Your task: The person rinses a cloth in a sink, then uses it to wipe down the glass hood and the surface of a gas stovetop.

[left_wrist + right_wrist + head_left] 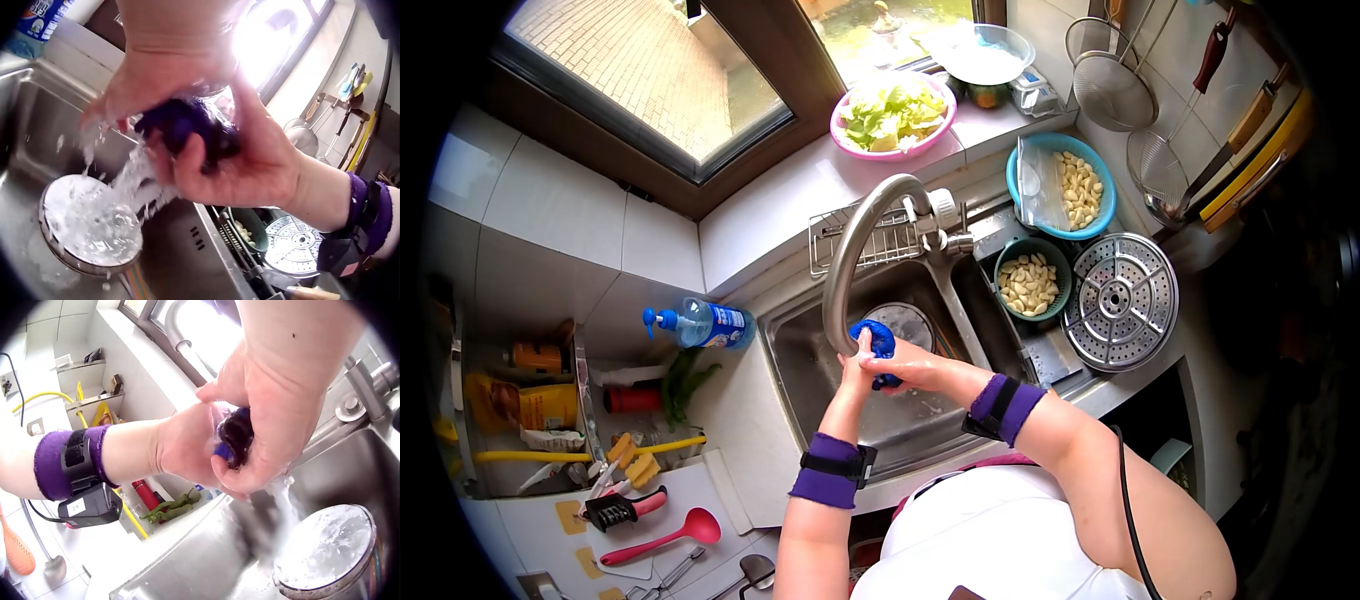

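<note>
Both hands meet under the curved steel faucet [850, 250] over the sink [800, 365]. My left hand [858, 362] and right hand [912, 366] are both curled round a dark blue scrubbing cloth [876, 343], squeezing it between them. Seen from the left wrist, the cloth [187, 125] is wedged between the left hand [156, 81] above and the right hand [250, 169] below. Water runs off it into a round steel bowl [87, 225] on the sink floor. The right wrist view has the right hand's fingers [250, 478] wrapped over the cloth [237, 434].
A blue soap bottle [700, 323] stands left of the sink. At the right are a teal bowl of garlic [1032, 280], a blue bowl of garlic [1065, 185] and a perforated steamer plate [1120, 300]. A pink bowl of greens [892, 115] sits on the sill.
</note>
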The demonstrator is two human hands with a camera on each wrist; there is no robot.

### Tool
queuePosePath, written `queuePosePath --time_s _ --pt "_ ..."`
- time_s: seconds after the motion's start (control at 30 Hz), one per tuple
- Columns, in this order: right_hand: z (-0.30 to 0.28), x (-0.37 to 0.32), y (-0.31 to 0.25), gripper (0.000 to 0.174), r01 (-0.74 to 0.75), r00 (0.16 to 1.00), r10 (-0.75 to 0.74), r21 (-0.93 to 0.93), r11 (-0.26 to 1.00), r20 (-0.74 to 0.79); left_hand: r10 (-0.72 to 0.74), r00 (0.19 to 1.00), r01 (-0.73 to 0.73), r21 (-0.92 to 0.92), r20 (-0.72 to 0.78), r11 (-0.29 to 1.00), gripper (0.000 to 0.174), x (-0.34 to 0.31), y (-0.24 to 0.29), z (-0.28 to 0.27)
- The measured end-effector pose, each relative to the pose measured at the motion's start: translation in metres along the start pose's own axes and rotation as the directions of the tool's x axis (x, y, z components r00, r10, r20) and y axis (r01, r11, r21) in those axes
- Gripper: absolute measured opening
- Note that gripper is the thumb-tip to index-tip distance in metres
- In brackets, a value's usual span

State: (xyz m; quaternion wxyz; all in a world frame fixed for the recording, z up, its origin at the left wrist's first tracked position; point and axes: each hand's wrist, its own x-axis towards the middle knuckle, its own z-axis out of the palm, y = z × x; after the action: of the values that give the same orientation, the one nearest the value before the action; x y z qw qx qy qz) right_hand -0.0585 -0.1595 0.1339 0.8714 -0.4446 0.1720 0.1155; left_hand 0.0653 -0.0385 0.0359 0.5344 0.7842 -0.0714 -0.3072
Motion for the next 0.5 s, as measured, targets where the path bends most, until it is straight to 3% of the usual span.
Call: queuePosePath --time_s 0.03,0.1,0.13,0.2,0.23,0.27,0.37,0.4,0.5 --pt "-0.006 0.005 0.003 0.048 -0.039 0.999 0.039 -0.011 0.999 0.029 -0.006 0.998 0.003 0.047 0.056 0.999 0.046 -0.012 0.024 -0.004" --pt "-0.012 0.013 0.004 0.036 -0.114 0.989 0.117 -0.038 0.993 0.086 -0.162 0.907 0.296 -0.313 0.390 0.903 0.053 -0.032 0.068 -0.016" --pt "-0.006 0.011 0.002 0.025 -0.149 0.989 0.150 0.074 0.986 -0.009 -0.098 0.929 0.234 -0.364 0.356 0.902 0.061 -0.026 0.062 -0.019" --pt "0.004 -0.001 -0.012 0.026 -0.255 0.966 0.257 0.222 0.941 0.019 -0.142 0.869 0.383 -0.463 0.474 0.799 0.063 -0.025 0.061 -0.023" --pt "0.006 -0.003 -0.017 0.026 -0.305 0.951 0.308 0.292 0.906 0.038 -0.154 0.832 0.457 -0.501 0.533 0.735 0.064 -0.024 0.062 -0.023" --pt "0.008 0.003 -0.009 0.029 -0.355 0.934 0.343 0.377 0.856 0.101 -0.100 0.735 0.561 -0.519 0.670 0.646 0.055 -0.024 0.063 -0.023" --pt "-0.003 0.023 0.018 0.028 -0.543 0.840 0.342 0.650 0.531 0.422 0.149 0.757 0.473 -0.690 0.637 0.548 0.041 -0.040 0.090 -0.001" --pt "0.001 0.019 0.013 0.033 -0.545 0.836 0.389 0.667 0.508 0.387 0.060 0.785 0.494 -0.681 0.617 0.541 0.025 -0.033 0.088 -0.002" --pt "-0.002 0.012 0.007 0.037 -0.570 0.822 0.428 0.531 0.628 0.376 0.012 0.729 0.482 -0.526 0.684 0.700 0.022 -0.012 0.085 -0.010"
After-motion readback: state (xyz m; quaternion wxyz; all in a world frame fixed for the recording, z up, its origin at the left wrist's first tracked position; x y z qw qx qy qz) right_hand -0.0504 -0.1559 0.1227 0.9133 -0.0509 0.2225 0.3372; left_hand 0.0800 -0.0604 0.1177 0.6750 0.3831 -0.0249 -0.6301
